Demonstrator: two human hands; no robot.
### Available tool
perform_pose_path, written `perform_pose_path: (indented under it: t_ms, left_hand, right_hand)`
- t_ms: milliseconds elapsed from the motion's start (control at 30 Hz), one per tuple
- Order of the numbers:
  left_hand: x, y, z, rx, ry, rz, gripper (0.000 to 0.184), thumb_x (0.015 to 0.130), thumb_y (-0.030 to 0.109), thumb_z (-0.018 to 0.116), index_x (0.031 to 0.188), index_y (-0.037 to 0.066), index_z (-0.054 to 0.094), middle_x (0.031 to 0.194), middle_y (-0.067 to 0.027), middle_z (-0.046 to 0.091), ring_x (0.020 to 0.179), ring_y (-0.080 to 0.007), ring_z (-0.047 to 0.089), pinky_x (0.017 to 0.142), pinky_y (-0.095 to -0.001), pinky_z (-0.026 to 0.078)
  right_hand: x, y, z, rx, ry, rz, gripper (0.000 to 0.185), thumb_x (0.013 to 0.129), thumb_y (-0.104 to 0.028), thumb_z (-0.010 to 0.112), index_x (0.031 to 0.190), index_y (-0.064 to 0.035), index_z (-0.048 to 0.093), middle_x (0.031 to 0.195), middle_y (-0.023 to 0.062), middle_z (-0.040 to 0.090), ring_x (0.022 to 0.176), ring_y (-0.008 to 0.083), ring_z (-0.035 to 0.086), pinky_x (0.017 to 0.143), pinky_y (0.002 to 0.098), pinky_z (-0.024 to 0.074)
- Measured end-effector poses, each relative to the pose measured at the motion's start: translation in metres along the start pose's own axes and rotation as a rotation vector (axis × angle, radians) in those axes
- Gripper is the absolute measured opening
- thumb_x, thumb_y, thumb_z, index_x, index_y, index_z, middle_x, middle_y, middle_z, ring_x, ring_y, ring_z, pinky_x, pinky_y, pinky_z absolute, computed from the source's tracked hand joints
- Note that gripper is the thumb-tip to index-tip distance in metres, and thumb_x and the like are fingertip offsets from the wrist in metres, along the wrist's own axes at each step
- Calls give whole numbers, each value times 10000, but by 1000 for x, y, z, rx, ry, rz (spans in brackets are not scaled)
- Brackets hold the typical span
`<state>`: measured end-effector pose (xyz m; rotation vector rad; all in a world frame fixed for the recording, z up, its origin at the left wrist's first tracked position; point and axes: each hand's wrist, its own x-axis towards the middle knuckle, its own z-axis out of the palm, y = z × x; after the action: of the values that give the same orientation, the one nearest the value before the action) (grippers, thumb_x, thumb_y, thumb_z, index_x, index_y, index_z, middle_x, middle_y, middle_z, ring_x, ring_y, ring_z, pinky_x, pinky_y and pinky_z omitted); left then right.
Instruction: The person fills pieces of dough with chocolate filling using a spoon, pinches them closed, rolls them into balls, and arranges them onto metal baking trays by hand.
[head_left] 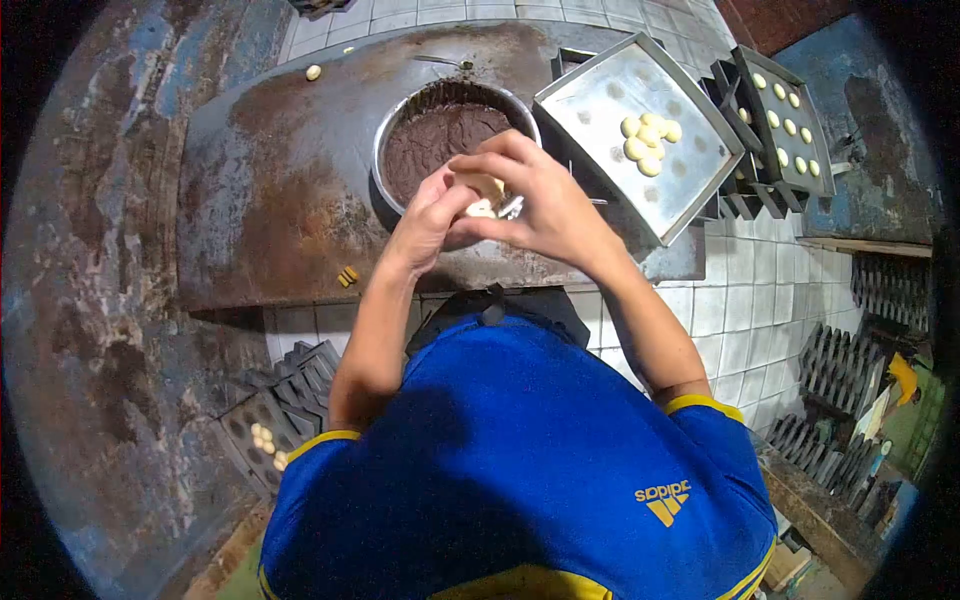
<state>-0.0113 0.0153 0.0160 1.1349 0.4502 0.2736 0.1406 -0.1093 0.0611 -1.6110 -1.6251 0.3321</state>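
Both hands meet over the near right rim of a round metal bowl [377, 165] filled with dark brown paste [440, 150]. My left hand [432, 215] is closed round a piece of pale dough [482, 207], partly hidden by the fingers. My right hand [535, 200] curls in from the other side, its fingertips at the dough and the left fingers. A shiny metal utensil [513, 208] shows in the right palm, and what looks like its thin end sticks out past that hand. Its exact kind is hidden.
Right of the bowl, a metal tray [590, 130] holds a pile of pale dough balls [648, 140]. Beyond stands a dark tray [825, 150] with spaced dough pieces. A spoon [440, 61], a lone dough ball [313, 72] and small yellowish pieces [347, 276] lie on the worn table [270, 180].
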Motion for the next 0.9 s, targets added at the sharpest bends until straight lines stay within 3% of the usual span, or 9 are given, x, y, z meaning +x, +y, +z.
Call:
perform_pose_path:
  t_ms: [167, 267, 400, 600, 667, 700, 733, 833, 900]
  left_hand:
    - [-14, 21, -14, -281, -143, -26, 279, 1025, 235, 583, 1253, 75, 578, 925, 29, 610, 699, -17, 534, 549, -178, 391]
    - [-10, 15, -7, 136, -13, 110, 275, 1008, 240, 646, 1223, 78, 589, 913, 31, 613, 704, -15, 532, 557, -184, 399]
    - [-1, 14, 8, 35, 74, 136, 266, 983, 239, 687, 1177, 72, 612, 908, 44, 624, 702, -13, 526, 564, -184, 404]
    - [19, 22, 23, -39, -15, -9, 278, 1007, 263, 663, 1209, 80, 608, 898, 36, 632, 644, 22, 496, 481, -159, 335]
    - [25, 33, 34, -151, 52, -66, 341, 1032, 304, 668, 1268, 74, 578, 889, 14, 644, 620, 25, 475, 455, -160, 325]
    - [27, 41, 40, -177, 21, -4, 373, 1026, 252, 720, 1295, 59, 549, 932, -33, 692, 659, -6, 566, 503, -176, 430]
    - [32, 47, 52, -175, 21, 3, 373, 1026, 252, 720, 1295, 59, 549, 932, -33, 692, 659, -6, 566, 503, -176, 430]
    - [56, 45, 76, 95, 75, 265, 356, 965, 83, 793, 1235, 23, 568, 1051, -109, 745, 855, -110, 723, 701, -238, 571]
    - [70, 47, 93, 210, 70, 335, 387, 935, 153, 842, 1181, 20, 575, 991, -63, 708, 859, -80, 676, 703, -228, 555]
  right_hand:
    - [2, -6, 2, 271, 208, 187, 248, 875, -145, 853, 1110, -80, 810, 1002, 111, 712, 838, 194, 696, 732, 304, 583]
    - [0, -4, 5, 208, 243, 184, 222, 899, -98, 821, 1118, -69, 805, 1050, 113, 737, 857, 212, 719, 749, 323, 591]
    - [3, -26, -5, 352, 308, 287, 341, 929, -69, 775, 1268, -45, 751, 1249, 143, 709, 1083, 202, 711, 867, 325, 598]
    - [-15, 8, -17, 146, 173, 181, 375, 928, -108, 794, 1291, -27, 748, 1124, 97, 721, 964, 169, 690, 847, 320, 572]
    - [-22, 39, -11, 388, 329, 326, 381, 951, -219, 795, 1294, -61, 744, 993, 70, 729, 859, 146, 685, 787, 352, 578]
    - [-21, 41, -14, 525, 359, 394, 353, 978, -195, 779, 1268, 0, 731, 911, 61, 728, 892, 119, 687, 788, 335, 588]
    - [-22, 41, -20, 524, 360, 388, 353, 978, -195, 779, 1268, 0, 731, 911, 61, 728, 892, 119, 687, 788, 335, 588]
    - [-28, 32, -36, 1216, 411, 577, 259, 1008, -151, 750, 1185, 29, 692, 996, 80, 720, 924, 147, 707, 810, 302, 616]
    - [-32, 41, -39, 1409, 405, 541, 236, 1019, -163, 724, 1202, -29, 659, 1096, 72, 701, 964, 143, 693, 793, 311, 612]
